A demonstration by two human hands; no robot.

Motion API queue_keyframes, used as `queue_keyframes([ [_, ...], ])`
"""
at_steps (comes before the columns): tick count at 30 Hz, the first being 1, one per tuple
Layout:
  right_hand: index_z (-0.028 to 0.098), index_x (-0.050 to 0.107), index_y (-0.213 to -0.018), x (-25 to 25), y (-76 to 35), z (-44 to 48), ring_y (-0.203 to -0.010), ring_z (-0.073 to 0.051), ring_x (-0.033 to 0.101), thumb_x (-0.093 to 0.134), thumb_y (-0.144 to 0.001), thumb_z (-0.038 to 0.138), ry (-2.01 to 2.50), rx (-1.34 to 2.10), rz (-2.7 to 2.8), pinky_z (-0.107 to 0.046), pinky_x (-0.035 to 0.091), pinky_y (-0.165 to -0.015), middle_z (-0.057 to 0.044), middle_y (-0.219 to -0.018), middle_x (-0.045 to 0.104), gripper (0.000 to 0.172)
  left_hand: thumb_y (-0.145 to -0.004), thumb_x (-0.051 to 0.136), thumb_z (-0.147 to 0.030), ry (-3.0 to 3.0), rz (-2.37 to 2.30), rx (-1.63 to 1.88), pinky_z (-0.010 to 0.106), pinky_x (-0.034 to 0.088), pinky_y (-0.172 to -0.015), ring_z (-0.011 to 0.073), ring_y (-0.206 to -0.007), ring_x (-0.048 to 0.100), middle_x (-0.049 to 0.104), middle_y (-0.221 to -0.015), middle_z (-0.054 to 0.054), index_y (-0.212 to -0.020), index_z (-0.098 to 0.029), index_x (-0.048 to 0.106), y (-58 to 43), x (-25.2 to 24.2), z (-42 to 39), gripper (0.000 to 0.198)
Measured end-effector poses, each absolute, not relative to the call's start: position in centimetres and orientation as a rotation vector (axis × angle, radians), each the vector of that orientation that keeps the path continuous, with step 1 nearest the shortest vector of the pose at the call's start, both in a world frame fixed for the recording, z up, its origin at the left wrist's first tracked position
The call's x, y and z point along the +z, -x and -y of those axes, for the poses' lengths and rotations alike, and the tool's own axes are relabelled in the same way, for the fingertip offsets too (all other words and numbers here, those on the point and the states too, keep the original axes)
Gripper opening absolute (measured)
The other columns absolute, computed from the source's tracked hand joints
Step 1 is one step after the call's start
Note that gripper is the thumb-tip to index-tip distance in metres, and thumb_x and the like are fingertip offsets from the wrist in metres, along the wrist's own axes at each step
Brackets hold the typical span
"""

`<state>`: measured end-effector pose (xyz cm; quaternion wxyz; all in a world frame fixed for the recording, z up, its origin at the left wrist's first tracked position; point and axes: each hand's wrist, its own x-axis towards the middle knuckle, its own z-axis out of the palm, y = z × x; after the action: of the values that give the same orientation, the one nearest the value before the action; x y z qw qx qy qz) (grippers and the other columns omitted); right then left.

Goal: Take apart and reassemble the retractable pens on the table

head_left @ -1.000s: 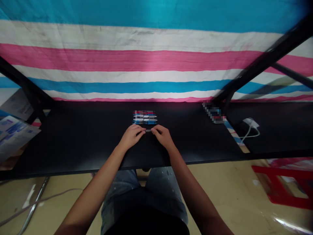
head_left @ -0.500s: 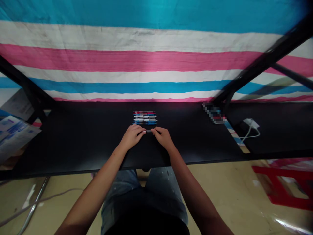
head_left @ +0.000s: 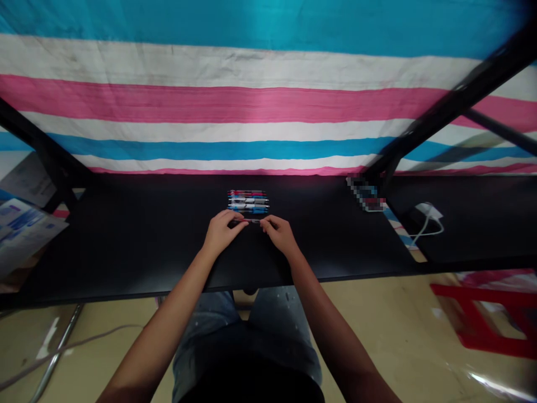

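A dark pen [head_left: 250,221] lies crosswise between my two hands, just above the black table [head_left: 126,240]. My left hand [head_left: 221,230] pinches its left end and my right hand [head_left: 280,234] pinches its right end. Directly behind the pen, a neat row of several pens [head_left: 248,201] in red, white, grey and blue lies side by side on the table.
A striped pink, white and blue cloth [head_left: 251,101] hangs behind the table. A white charger with cable [head_left: 428,215] sits on a second table at right. Papers [head_left: 25,229] lie at the left edge. A red stool [head_left: 486,313] stands on the floor at right.
Both hands have shifted slightly away from me with the dark pen, bringing it closer to the row of pens.
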<state>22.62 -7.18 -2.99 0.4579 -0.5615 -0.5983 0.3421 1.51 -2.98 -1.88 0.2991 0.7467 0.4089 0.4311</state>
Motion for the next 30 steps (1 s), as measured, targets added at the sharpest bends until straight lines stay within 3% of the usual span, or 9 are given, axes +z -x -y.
queue_keyframes([
  [5, 0.02, 0.07, -0.083, -3.1, -22.5, 7.2, -0.066, -0.018, 0.058, 0.066, -0.086, 0.047, 1.377, 0.845, 1.451, -0.03, 0.045, -0.065, -0.001, -0.07, 0.064, 0.028, -0.081, 0.079, -0.041, -1.216, -0.969, 1.261, 0.026, 0.049, -0.056, 0.0152, -0.064, 0.066, 0.074, -0.082, 0.006, -0.097, -0.016, 0.068, -1.3, -1.5, 2.5, 0.031],
  [9, 0.021, 0.073, -0.084, -3.5, -22.2, 7.2, -0.065, -0.017, 0.058, 0.072, -0.082, 0.044, 1.373, 0.828, 1.492, -0.03, 0.046, -0.064, -0.001, -0.073, 0.067, 0.024, -0.084, 0.074, -0.052, -0.982, -0.848, 1.207, 0.026, 0.052, -0.06, 0.0157, -0.07, 0.07, 0.076, -0.095, 0.012, -0.093, -0.014, 0.067, -1.0, -1.2, 2.2, 0.04],
  [13, 0.021, 0.076, -0.087, -3.9, -22.2, 7.3, -0.064, -0.018, 0.06, 0.07, -0.085, 0.044, 1.375, 0.842, 1.545, -0.03, 0.046, -0.063, -0.002, -0.073, 0.07, 0.023, -0.091, 0.048, -0.072, -0.926, -0.74, 0.956, 0.032, 0.055, -0.061, 0.0225, -0.076, 0.074, 0.076, -0.099, 0.018, -0.091, -0.015, 0.064, -1.0, -0.9, 2.2, 0.059],
  [19, 0.025, 0.078, -0.093, -4.0, -22.2, 7.2, -0.074, -0.021, 0.064, 0.061, -0.093, 0.04, 1.352, 0.76, 1.693, -0.034, 0.047, -0.073, -0.004, -0.076, 0.072, 0.023, -0.091, 0.04, -0.074, -0.883, -0.597, 0.834, 0.035, 0.055, -0.059, 0.0255, -0.078, 0.073, 0.073, -0.103, 0.016, -0.084, -0.019, 0.055, -1.0, 0.3, 2.8, 0.058],
  [25, 0.025, 0.076, -0.086, -3.6, -21.7, 7.2, -0.076, -0.021, 0.06, 0.063, -0.094, 0.042, 1.317, 0.69, 1.805, -0.034, 0.045, -0.076, -0.005, -0.078, 0.07, 0.023, -0.089, 0.043, -0.075, -0.853, -0.642, 0.853, 0.03, 0.045, -0.047, 0.0131, -0.051, 0.05, 0.059, -0.076, 0.007, -0.071, -0.021, 0.044, -1.5, 0.8, 3.1, 0.057],
  [30, 0.023, 0.071, -0.085, -3.4, -21.7, 7.3, -0.074, -0.02, 0.06, 0.058, -0.096, 0.034, 1.352, 0.726, 1.74, -0.031, 0.043, -0.072, -0.003, -0.076, 0.067, 0.02, -0.092, 0.041, -0.071, -0.797, -0.664, 0.989, 0.026, 0.037, -0.044, 0.009, -0.046, 0.035, 0.048, -0.068, 0.001, -0.069, -0.022, 0.036, -1.4, 0.4, 2.8, 0.054],
])
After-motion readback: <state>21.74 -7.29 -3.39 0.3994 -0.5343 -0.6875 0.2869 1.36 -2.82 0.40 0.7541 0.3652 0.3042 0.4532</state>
